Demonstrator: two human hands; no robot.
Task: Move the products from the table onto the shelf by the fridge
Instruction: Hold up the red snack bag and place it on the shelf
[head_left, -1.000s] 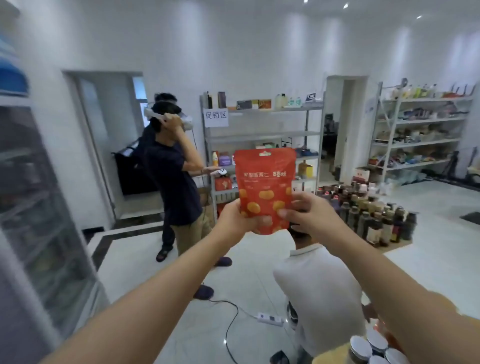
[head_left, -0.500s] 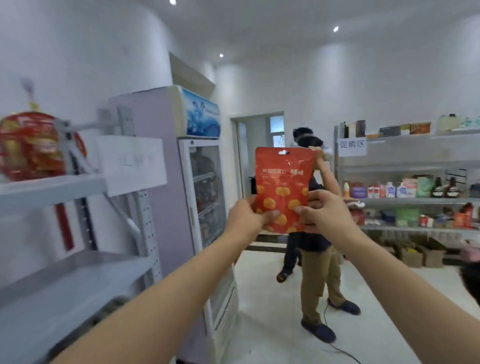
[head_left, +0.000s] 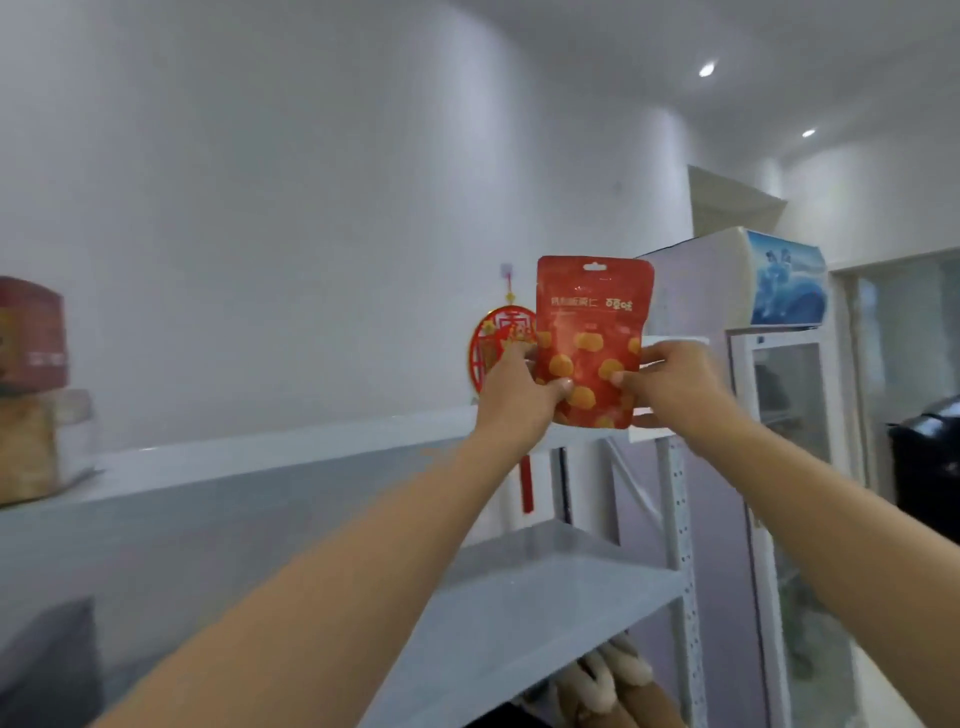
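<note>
Bare forearms (head_left: 363, 545); bare left hand (head_left: 519, 402), right hand (head_left: 675, 384); short nails.

The red pouch (head_left: 592, 338) is glossy plastic film, the shelf (head_left: 322, 457) smooth matt grey painted metal with a perforated metal post (head_left: 678, 530), and the fridge (head_left: 789, 395) door is glass.

Both bare arms stretch from the lower corners up toward the middle of the frame. The left hand (head_left: 519, 397) and right hand (head_left: 675, 382) sit level, each pinching a lower edge of the upright red packet (head_left: 592, 317), thumbs on its near face.
</note>
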